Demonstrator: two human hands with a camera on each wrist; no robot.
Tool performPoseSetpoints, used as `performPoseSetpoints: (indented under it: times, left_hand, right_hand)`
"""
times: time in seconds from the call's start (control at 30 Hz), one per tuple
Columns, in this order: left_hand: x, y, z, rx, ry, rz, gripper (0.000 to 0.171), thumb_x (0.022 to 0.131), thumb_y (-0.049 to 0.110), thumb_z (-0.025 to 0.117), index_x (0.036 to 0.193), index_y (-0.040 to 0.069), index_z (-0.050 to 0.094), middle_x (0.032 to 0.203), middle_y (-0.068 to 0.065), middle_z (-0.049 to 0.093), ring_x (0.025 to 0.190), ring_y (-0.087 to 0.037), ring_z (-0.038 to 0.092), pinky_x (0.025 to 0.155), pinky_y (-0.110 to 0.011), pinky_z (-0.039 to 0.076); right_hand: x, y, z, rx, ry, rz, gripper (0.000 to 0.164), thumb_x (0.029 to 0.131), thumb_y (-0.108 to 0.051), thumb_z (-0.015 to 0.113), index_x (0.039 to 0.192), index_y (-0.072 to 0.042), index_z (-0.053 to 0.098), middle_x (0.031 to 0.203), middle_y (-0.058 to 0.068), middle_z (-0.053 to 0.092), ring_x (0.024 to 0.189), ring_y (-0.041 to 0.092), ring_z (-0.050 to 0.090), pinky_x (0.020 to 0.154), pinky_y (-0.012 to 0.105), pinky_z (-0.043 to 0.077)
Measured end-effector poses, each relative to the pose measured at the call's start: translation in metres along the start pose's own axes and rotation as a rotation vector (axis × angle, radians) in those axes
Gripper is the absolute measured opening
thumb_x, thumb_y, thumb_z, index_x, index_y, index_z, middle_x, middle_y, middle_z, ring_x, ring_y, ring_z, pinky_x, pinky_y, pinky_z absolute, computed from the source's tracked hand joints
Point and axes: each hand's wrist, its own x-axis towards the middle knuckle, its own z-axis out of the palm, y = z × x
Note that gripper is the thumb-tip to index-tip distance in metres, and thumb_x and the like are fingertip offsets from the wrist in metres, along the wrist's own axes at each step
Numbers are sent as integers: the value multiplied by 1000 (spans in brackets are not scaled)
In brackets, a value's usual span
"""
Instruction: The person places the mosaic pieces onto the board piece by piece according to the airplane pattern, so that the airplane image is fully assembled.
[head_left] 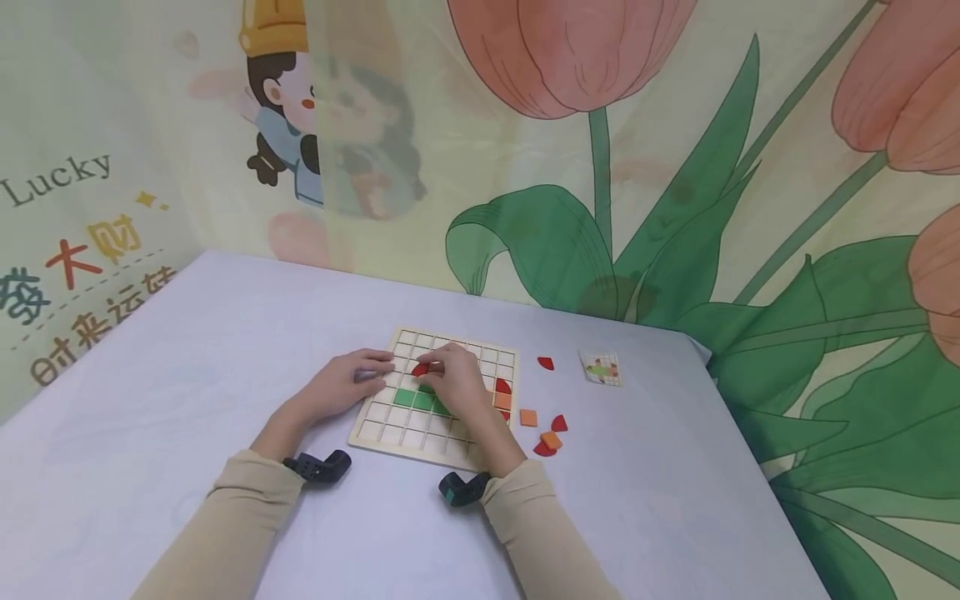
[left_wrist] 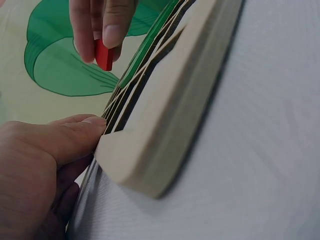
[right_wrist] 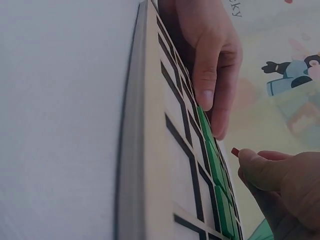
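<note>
A wooden grid board lies on the table, with green tiles in some of its squares. Over the board, my right hand pinches a red, curved-edged piece between thumb and fingers. The left wrist view has this red piece held just above the grid, apart from it. At the board's left side my left hand rests its fingertips and thumb on the edge, fingers fairly straight. Red pieces and an orange tile sit at the board's right, partly hidden by my right arm.
Right of the board lie loose pieces: a red one, an orange square, another red one, and an orange square overlapping a red piece. Farther right is a small patterned card. A printed curtain hangs behind the table.
</note>
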Motion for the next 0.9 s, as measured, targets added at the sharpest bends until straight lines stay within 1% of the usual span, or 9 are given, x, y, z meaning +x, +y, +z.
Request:
performPoseSetpoints:
  times: [0.1,0.2,0.3,0.37,0.47,0.6,0.77,0.9]
  left_hand:
    - [1,2,0,5,-1,-1,37,93,18,58,128,7,59,143,-8,49,140,-35,33,114,-56,27]
    - [1,2,0,7,0,-7,37,93,19,59,128,7,59,144,-8,49,140,-35,33,114,-56,27]
    - [1,2,0,11,0,-10,37,94,19,58,129,8,59,144,-8,48,140,-35,33,114,-56,26]
    - [0,1,1,11,-1,-9,37,94,20,58,129,8,59,144,-8,48,140,-36,33,114,-57,26]
    - [0,0,1,11,1,-1,37,94,20,58,129,8,59,144,-8,48,139,-35,33,114,-57,26]
    - [0,-1,1,10,3,2,37,94,20,59,129,8,59,144,-8,48,139,-35,33,114,-57,26]
    - [0,0,1,6,1,1,37,94,20,58,129,8,59,144,-7,48,140,-35,33,114,-56,26]
    - [0,0,1,3,2,-1,37,93,19,59,129,8,59,144,-7,48,140,-35,33,114,-56,26]
  right_hand:
    - [0,0,1,-4,9,-3,27,81,-13,75,107,-9,73,104,4,62,94,15,67,78,17,55]
    - [0,0,3,-27,10,-17,27,81,-12,75,107,-9,73,102,4,64,90,12,67,74,14,55]
    - [1,-2,6,-89,-1,-30,27,81,-14,75,108,-10,73,102,3,67,88,10,66,73,14,54]
    - [1,-2,7,-136,-14,-31,28,81,-16,76,108,-11,73,102,2,68,88,11,64,74,17,54]
    - [2,-4,9,-214,-34,-26,28,82,-20,75,110,-15,73,104,0,70,93,12,63,80,21,53]
    - [1,-6,11,-262,-42,-23,27,84,-22,73,110,-16,73,108,0,71,103,15,62,89,28,52]
    - [0,-7,9,-264,-48,-7,25,85,-19,71,110,-14,73,109,1,71,109,18,60,96,32,50]
    - [0,-9,8,-263,-59,6,25,85,-18,70,109,-14,73,109,1,71,111,18,60,97,33,50]
